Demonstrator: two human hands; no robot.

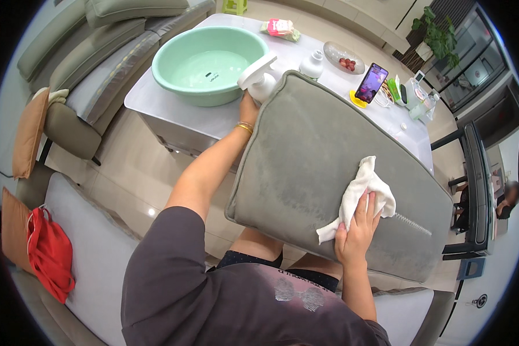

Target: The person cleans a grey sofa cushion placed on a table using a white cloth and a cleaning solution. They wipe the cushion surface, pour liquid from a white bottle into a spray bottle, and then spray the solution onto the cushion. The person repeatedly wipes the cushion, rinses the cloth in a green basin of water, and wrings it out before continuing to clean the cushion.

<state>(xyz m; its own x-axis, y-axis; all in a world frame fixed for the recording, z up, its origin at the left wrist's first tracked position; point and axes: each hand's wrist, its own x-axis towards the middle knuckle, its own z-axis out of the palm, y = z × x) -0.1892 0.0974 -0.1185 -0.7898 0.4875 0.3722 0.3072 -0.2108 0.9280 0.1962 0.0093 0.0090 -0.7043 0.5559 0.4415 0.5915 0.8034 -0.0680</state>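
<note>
A large grey upholstered cushion (302, 142) lies tilted before me, its far part against the table and its near edge over my legs. Darker, damp-looking patches mark its surface. My right hand (358, 231) presses a crumpled white cloth (370, 190) onto it, beside a pale zigzag seam (413, 224). Beyond the cushion's left edge, my left hand (248, 109) grips a white bottle with a broad dispenser head (257, 71); some of its fingers are hidden.
A mint-green basin of water (209, 65) stands on the table (186, 114). Farther along are a wipes packet (280, 28), a white bottle (312, 65), a grape dish (344, 58) and a phone on a yellow stand (371, 84). Sofas flank me; a person (508, 199) is at far right.
</note>
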